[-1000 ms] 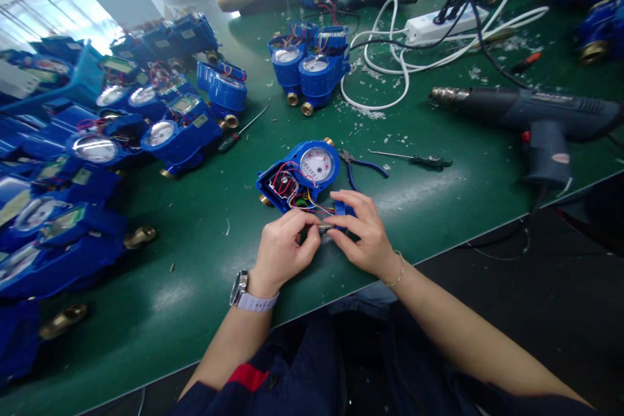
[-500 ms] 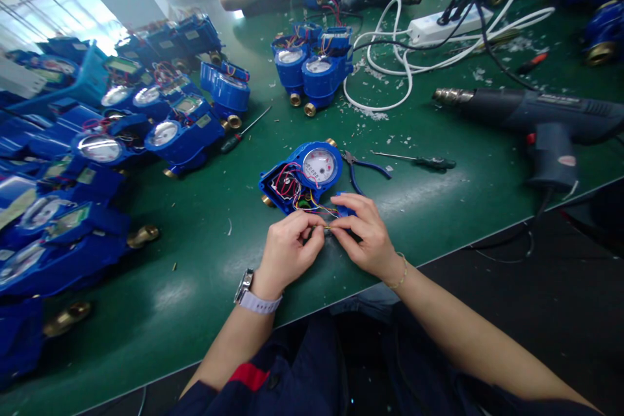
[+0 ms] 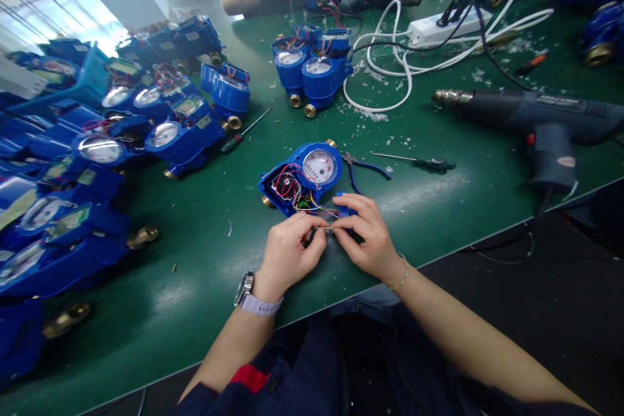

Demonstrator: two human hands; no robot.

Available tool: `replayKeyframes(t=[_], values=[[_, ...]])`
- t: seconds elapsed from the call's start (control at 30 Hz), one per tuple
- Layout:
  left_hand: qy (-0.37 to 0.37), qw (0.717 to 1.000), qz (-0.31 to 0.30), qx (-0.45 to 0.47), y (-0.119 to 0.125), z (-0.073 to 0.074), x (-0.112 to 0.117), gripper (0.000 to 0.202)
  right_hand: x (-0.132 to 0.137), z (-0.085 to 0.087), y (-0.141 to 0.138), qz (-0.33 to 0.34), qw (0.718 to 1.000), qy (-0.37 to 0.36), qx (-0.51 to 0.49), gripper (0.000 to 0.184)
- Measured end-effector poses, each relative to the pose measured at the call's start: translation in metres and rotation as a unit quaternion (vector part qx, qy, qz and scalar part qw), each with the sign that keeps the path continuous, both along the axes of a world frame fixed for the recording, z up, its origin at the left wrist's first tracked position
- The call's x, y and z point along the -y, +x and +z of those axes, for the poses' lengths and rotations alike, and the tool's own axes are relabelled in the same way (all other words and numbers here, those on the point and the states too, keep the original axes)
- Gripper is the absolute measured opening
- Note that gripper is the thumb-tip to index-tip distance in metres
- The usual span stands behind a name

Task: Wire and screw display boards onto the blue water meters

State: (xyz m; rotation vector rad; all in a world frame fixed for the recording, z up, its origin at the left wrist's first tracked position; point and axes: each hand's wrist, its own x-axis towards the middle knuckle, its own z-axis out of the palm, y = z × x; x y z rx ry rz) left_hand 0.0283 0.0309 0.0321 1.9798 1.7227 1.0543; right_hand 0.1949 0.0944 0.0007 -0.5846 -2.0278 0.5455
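Left hand [image 3: 287, 253] and right hand [image 3: 368, 240] meet fingertip to fingertip, both pinching the thin wires [image 3: 327, 228] coming off the open blue meter [image 3: 316, 169] just ahead on the desk [image 3: 205, 253]. Guts exposed, looks nowhere near closed up. Pliers [image 3: 366, 166] and heat gun [image 3: 541, 120] lie untouched.

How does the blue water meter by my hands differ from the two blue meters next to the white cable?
The open blue water meter lies alone; the two blue meters by the white cable sit pressed together. Its coloured wires are drawn out, pinched by the left hand and right hand; the pair's wires are tucked in, untouched. All have blue housings, round dials and brass fittings.
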Motion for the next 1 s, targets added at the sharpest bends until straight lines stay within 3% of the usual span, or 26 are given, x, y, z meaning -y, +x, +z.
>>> replayKeyframes(t=[0.7, 1.0], values=[[-0.035, 0.994, 0.036, 0.097, 0.0094, -0.0036, 0.0010, 0.010, 0.0006, 0.0015, -0.0012, -0.002, 1.000, -0.006, -0.011, 0.013], [-0.018, 0.998, 0.043, 0.050, 0.0103, -0.0029, -0.0009, 0.008, 0.0012, 0.0014, -0.0017, -0.001, 1.000, -0.010, -0.007, 0.011]])
